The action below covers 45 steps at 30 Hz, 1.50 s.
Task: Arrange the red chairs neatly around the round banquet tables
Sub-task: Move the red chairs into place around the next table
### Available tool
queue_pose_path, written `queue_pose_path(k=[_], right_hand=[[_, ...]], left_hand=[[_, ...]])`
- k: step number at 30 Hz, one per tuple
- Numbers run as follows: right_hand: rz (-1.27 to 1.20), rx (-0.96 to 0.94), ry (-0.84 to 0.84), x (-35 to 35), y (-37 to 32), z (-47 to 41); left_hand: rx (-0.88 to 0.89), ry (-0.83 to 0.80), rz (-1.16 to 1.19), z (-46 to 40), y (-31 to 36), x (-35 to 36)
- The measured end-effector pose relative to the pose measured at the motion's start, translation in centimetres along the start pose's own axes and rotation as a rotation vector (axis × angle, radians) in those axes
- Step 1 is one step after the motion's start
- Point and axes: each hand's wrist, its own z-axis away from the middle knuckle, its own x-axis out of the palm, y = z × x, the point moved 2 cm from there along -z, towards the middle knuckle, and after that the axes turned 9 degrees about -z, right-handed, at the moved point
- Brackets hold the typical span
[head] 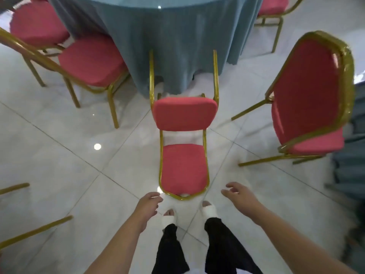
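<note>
A red chair with a gold frame lies on its back on the floor in front of me, its backrest (pixel 184 169) near my feet. Its seat (pixel 184 113) stands up and its legs point toward the round table draped in blue-grey cloth (pixel 158 30). My left hand (pixel 148 202) hovers just left of the backrest's top rim, fingers relaxed, holding nothing. On the other side of that rim my right hand (pixel 238 195) hovers with fingers spread and loosely bent. Neither hand touches the chair.
Two red chairs (pixel 92 60) (pixel 37 24) stand at the table's left side, and another (pixel 274 5) at the far right. A tipped red chair (pixel 308 89) lies to the right with its legs pointing left. Gold chair legs (pixel 35 230) reach in at lower left. More blue-grey cloth (pixel 355 155) hangs at the right edge.
</note>
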Motion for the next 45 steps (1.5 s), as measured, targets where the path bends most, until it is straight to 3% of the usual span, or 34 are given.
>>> queue_pose_path(k=[5, 11, 16, 20, 24, 26, 30, 33, 36, 45], right_hand=[[-0.060, 0.165, -0.085, 7.5, 4.4, -5.7], [-0.095, 0.349, -0.115, 12.9, 12.0, -18.4], [-0.226, 0.333, 0.069, 14.6, 17.3, -31.0], [-0.394, 0.344, 0.156, 16.6, 22.2, -40.4], [-0.544, 0.370, 0.268, 18.8, 26.5, -49.0], [-0.658, 0.391, 0.274, 20.2, 28.3, -52.2], [-0.903, 0.354, 0.181, 23.2, 33.0, -59.0], [-0.945, 0.401, 0.135, 22.8, 30.9, -55.0], [-0.843, 0.450, 0.121, 21.6, 27.9, -49.7], [-0.427, 0.312, 0.180, 17.5, 21.7, -51.9]], left_hand=[[-0.101, 0.049, -0.089, -8.5, -3.7, -1.9], [-0.220, 0.043, -0.150, -21.1, -9.3, 1.4], [-0.319, 0.184, 0.110, -33.6, -11.7, 6.6], [-0.221, 0.179, 0.168, -42.4, -12.7, 11.8], [-0.251, 0.345, 0.322, -50.4, -15.7, 13.5], [-0.282, 0.392, 0.431, -53.6, -16.4, 14.2], [-0.177, 0.432, 0.582, -56.9, -17.5, 16.0], [-0.110, 0.343, 0.582, -59.0, -19.9, 15.5], [-0.108, 0.146, 0.609, -52.4, -17.3, 15.3], [-0.165, 0.078, 0.498, -52.4, -13.9, 12.2]])
